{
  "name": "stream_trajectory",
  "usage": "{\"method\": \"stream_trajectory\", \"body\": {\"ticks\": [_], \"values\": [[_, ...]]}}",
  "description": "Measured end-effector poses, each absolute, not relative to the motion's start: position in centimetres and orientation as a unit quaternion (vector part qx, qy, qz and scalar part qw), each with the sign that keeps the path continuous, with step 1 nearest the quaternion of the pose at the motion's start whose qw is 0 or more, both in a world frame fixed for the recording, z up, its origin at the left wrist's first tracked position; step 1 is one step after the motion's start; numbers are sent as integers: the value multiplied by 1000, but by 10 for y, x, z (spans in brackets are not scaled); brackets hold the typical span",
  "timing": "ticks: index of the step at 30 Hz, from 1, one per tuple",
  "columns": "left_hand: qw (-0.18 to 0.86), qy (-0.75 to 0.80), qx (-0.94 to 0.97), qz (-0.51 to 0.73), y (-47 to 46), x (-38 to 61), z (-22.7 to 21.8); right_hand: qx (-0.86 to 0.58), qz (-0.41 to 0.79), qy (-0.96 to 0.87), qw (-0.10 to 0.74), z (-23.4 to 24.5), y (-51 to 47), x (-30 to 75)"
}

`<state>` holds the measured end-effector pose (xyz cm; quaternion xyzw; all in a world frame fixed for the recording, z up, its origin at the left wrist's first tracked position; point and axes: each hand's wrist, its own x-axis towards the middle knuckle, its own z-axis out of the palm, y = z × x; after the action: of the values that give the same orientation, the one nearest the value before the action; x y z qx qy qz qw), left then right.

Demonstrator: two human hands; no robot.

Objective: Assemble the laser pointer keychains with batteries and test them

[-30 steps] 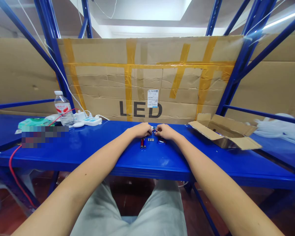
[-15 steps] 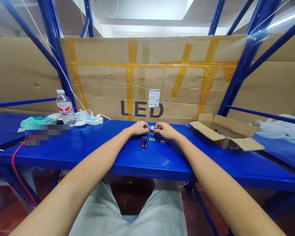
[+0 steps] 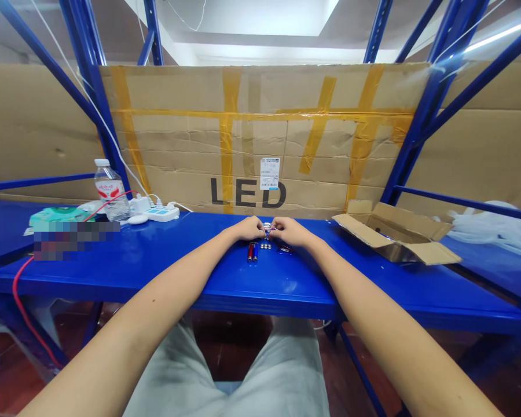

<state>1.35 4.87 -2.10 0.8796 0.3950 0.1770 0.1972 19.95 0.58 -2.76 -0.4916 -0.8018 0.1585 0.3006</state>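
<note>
My left hand (image 3: 247,229) and my right hand (image 3: 289,232) are close together over the blue table (image 3: 226,278). Both are closed, thumbs and fingers pinched towards each other, and what they hold is too small to make out. Shiny silver pieces (image 3: 267,226) show in the gap between them. Nearer to me, a red metallic tube (image 3: 250,252) and a blue metallic tube (image 3: 255,252) lie side by side. Several small round silver pieces, like button cells (image 3: 265,247), sit right of the tubes. Below my right hand are small red and blue shiny parts (image 3: 285,250).
An open cardboard box (image 3: 373,234) stands on the right, with white plastic (image 3: 495,229) behind it. At the left are a water bottle (image 3: 112,194), a power strip (image 3: 160,213) and a green packet (image 3: 58,217). A large cardboard panel (image 3: 191,150) rises behind the table.
My hands have drawn closer together, so less of the silver pieces shows between them. The whole view has shifted slightly; the tubes and small round pieces stay on the table.
</note>
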Motion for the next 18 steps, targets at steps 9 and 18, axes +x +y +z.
{"method": "stream_trajectory", "body": {"ticks": [9,18], "values": [[243,351,893,141,53,9,-22,-482,200,-792,317,-29,5,203],[243,351,896,126,47,9,-18,-453,263,-790,318,-28,2,202]]}}
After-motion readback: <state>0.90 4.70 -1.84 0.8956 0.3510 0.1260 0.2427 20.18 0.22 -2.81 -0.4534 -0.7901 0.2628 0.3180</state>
